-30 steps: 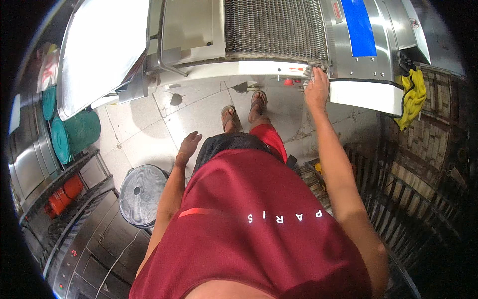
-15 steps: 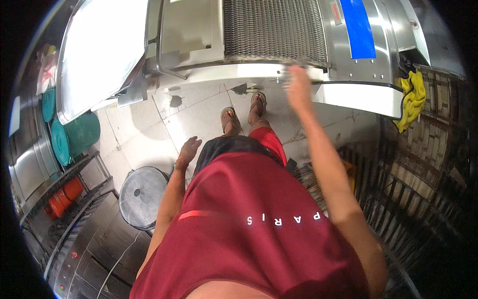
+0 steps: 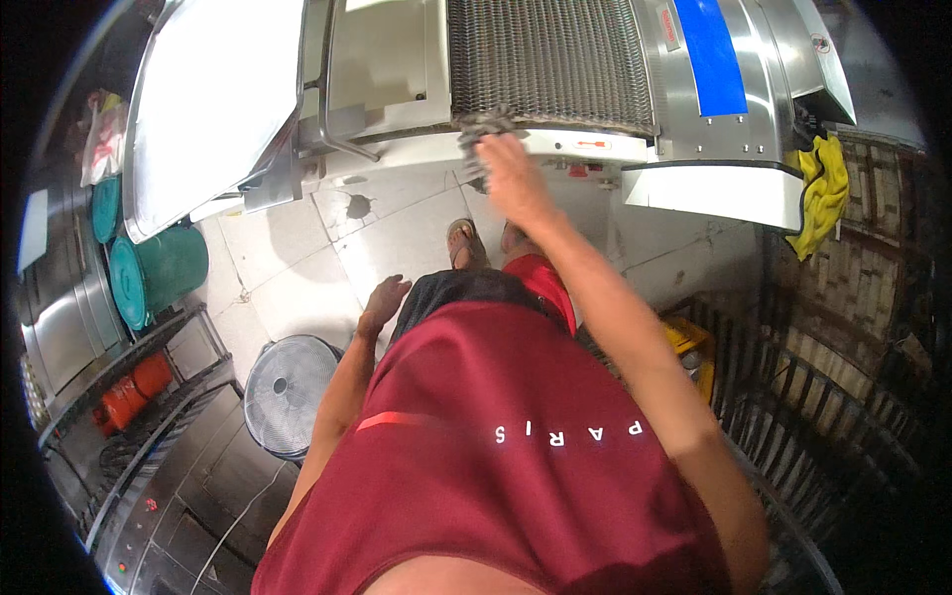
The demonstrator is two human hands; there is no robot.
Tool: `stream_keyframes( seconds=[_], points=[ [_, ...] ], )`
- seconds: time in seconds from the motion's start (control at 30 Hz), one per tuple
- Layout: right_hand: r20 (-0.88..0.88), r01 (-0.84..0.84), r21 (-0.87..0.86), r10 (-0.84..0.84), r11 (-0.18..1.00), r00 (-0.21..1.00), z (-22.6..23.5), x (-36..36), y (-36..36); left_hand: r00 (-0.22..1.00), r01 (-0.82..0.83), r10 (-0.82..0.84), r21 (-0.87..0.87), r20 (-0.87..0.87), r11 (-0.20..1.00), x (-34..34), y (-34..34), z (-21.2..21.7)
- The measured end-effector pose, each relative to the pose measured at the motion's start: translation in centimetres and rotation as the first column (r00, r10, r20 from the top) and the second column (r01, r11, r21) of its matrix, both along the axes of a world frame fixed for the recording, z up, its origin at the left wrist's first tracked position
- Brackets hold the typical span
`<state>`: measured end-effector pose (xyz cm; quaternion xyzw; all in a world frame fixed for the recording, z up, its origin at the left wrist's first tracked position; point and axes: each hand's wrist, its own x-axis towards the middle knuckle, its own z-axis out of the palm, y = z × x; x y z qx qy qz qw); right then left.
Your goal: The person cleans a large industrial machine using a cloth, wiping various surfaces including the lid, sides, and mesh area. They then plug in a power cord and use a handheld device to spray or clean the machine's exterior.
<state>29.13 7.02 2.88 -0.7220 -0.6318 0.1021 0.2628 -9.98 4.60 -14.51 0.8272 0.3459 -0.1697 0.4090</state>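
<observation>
In the head view, the right hand (image 3: 520, 183) has its fingers closed, a little motion-blurred, on what looks like a crumpled grey cloth (image 3: 486, 130), at their tips against the white rail (image 3: 607, 148). Just beyond those fingers lies the mesh belt (image 3: 550, 61); near them, leftward, a bent metal bar (image 3: 349, 147) juts over the rail. Well to their right hangs a yellow cloth (image 3: 821, 193). The left hand (image 3: 385, 299) hangs empty, fingers loosely extended, with a round fan (image 3: 297, 397) below them and a green bin (image 3: 169, 270) well leftward.
</observation>
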Motion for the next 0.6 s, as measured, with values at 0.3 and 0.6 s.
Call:
stream_keyframes(
  seconds=[0.3, 0.6],
  points=[
    [0.305, 0.443, 0.052, -0.437, 0.895, 0.846, -1.3, 15.1, -7.2, 0.755, -0.647, 0.646, -0.283, -0.111, 0.708, 1.4, 0.0, 2.6],
    [0.066, -0.097, 0.118, 0.090, 0.988, 0.994, -0.8, -4.1, 3.6, 0.892, -0.402, 0.440, -0.261, 0.107, 0.878, -1.7, -2.0, -2.6]
  ],
)
